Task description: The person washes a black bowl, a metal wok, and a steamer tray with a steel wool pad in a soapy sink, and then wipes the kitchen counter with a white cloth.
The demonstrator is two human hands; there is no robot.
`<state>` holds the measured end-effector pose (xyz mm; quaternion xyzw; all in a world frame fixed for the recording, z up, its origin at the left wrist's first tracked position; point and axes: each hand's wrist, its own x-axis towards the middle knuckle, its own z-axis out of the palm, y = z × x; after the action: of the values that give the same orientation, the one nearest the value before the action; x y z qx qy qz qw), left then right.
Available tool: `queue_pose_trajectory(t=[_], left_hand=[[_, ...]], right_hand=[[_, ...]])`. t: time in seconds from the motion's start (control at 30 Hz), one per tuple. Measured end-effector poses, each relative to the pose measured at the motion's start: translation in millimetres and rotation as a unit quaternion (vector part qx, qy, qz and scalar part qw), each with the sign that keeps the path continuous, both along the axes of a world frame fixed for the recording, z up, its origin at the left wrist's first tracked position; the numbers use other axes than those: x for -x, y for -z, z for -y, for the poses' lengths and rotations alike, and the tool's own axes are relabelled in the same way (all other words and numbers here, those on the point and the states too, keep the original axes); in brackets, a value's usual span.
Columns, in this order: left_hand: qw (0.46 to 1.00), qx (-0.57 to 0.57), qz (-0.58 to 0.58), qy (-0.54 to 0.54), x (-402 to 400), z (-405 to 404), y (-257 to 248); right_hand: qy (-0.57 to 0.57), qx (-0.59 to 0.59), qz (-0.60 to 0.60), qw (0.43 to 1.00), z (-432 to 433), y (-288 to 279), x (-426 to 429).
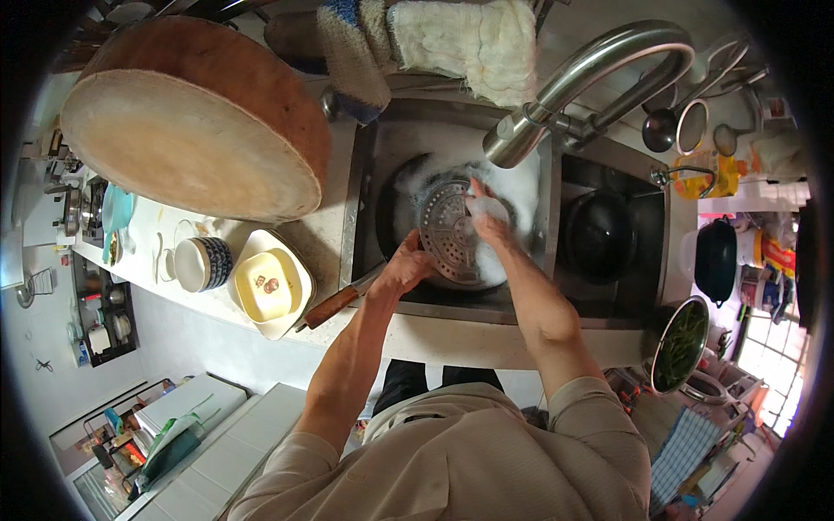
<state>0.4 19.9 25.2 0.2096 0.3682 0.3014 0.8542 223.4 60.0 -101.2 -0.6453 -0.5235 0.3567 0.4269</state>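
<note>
My left hand [412, 266] grips the near left rim of a round perforated metal steamer plate [449, 251], tilted in the left sink basin [449, 312]. On the plate's right side rests my right hand [488, 211], covered in white suds; whether it holds a cloth or sponge is hidden. Beneath the plate lies a dark wok [394, 208], partly under foam. Its wooden handle [332, 308] sticks out over the basin's near left edge, below my left wrist. Soapy foam [521, 189] fills much of the basin.
A steel faucet [521, 133] arches over the basin. Right basin holds a dark, rounded pan or lid [601, 234]. Leftward are a large round wooden block [195, 143], stacked bowls [202, 264] and a yellow dish [270, 286]. A bowl of greens [681, 345] stands right; cloths [462, 45] hang behind.
</note>
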Motion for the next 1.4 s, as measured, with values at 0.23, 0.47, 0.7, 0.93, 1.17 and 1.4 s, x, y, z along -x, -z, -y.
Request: queue_pose_trajectory(t=[0.23, 0.47, 0.7, 0.93, 1.17, 1.4], left_hand=[[0.990, 0.138, 0.022, 0.031, -5, -14, -26], [0.983, 0.179, 0.022, 0.023, -9, -4, 16], [0.984, 0.146, 0.039, -0.095, -30, -11, 9], [0.966, 0.198, 0.122, -0.115, -21, -6, 23], [0.966, 0.192, 0.164, -0.059, -53, -9, 2], [0.952, 0.096, 0.289, -0.022, -19, 1, 54]], right_hand=[[-0.122, 0.101, -0.085, 0.984, -9, -25, 34], [-0.326, -0.092, 0.240, 0.910, 1, -67, 75], [-0.203, -0.036, 0.330, 0.921, 59, -13, -4], [-0.166, -0.005, 0.125, 0.978, 53, -82, 94], [-0.127, -0.105, 0.286, 0.944, 57, 10, 2], [-0.169, -0.021, 0.142, 0.975, 49, -121, 96]])
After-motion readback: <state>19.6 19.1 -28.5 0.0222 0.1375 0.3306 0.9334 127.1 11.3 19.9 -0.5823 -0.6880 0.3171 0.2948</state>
